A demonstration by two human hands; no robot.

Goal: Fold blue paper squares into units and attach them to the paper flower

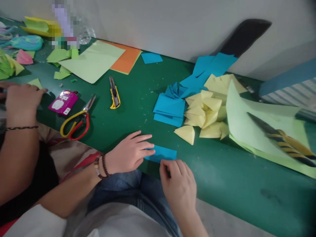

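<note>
A small blue paper rectangle [164, 154] lies at the table's near edge in the head view. My left hand [132, 152] rests over its left end, fingers stretched out and apart. Curled at the paper's lower right edge is my right hand [179, 181], thumb and forefinger pinching the edge. Beyond them sit a stack of blue paper pieces [170, 108] and a heap of folded pale yellow paper pieces [206, 112]. One yellow folded piece [185, 134] lies apart, nearest my hands.
Left of centre lie a yellow box cutter [115, 93], scissors [81, 120] with red and yellow handles and a purple packet [63, 102]. Black-and-yellow scissors [283, 138] rest on green sheets [244, 131] at right. A co-worker's hand [22, 98] is at far left.
</note>
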